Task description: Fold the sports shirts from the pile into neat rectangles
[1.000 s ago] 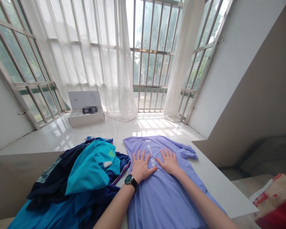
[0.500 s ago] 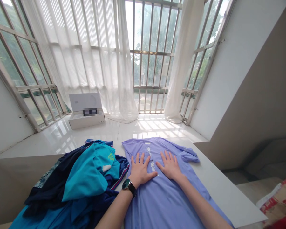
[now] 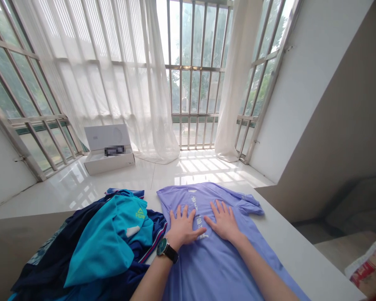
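A lilac T-shirt (image 3: 213,263) with white print lies spread flat on a pale table (image 3: 301,259), its collar pointing away from me. My left hand (image 3: 182,228), with a dark wristwatch (image 3: 166,249) on the wrist, rests palm down on the chest of the shirt, fingers spread. My right hand (image 3: 223,220) lies flat beside it on the same shirt, fingers apart too. Neither hand holds anything.
A heap of clothes (image 3: 94,246) in teal and navy lies on the table's left part. Beyond is a glossy white sill with an open white box (image 3: 108,150), barred windows and sheer curtains (image 3: 150,83). A red and tan bag (image 3: 371,267) sits at the lower right.
The view has shifted a little; both hands stay flat on the lilac shirt, having slid slightly towards me over the printed chest.
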A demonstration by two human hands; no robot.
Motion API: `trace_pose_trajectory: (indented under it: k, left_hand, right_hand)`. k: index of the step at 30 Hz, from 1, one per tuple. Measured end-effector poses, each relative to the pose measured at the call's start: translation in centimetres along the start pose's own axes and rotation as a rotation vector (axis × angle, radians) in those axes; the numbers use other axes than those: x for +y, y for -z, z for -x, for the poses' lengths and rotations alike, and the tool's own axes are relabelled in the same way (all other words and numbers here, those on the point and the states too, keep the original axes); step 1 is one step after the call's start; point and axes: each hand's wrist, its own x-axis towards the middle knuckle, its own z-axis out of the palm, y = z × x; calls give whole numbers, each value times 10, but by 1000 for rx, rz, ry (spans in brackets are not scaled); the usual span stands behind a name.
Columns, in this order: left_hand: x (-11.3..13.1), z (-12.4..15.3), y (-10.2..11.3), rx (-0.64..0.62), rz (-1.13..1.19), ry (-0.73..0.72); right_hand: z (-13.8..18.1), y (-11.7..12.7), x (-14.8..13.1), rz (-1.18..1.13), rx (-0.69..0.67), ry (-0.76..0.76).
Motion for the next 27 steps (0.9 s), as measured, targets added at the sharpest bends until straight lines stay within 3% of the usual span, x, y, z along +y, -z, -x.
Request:
trace_pose_trajectory:
  k: [4,7,12,17,22,27]
  left_hand:
    - [18,-20,28,50,-98,-9]
    - [30,-43,35,115,-145,-73]
    - [34,-76,1,154,-56,-118]
    - [30,-85,-29,209,-20,-103]
    - [30,-87,-28,213,6,-90]
    - [26,-88,-20,171,12,-83]
  right_hand:
    - [-1,2,0,-14,4,9]
    - [-1,3,0,-22,9,10]
    - [-2,5,5,-37,33,7]
    - [-8,5,17,-87,104,-2]
    - [-17,8,43,-201,290,-73]
    - [-19,37,92,-271,581,-280]
